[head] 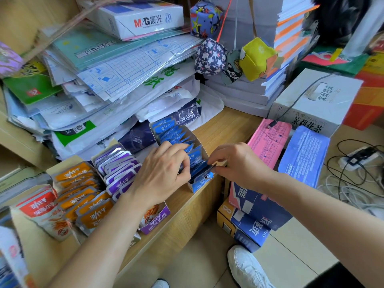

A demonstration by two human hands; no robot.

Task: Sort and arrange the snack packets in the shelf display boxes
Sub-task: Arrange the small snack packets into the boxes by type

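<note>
Sorting is judged nearly done: orange packets (pixel 77 193) and purple packets (pixel 118 165) are filed; blue packets (pixel 172 134) are gripped by the left hand (pixel 162 176) and pinched by the right hand (pixel 239 163).

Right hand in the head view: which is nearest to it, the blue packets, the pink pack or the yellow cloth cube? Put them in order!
1. The blue packets: the right hand pinches them, at its left.
2. The pink pack: lying just beside, on its right.
3. The yellow cloth cube: hanging far behind, up above.
</note>
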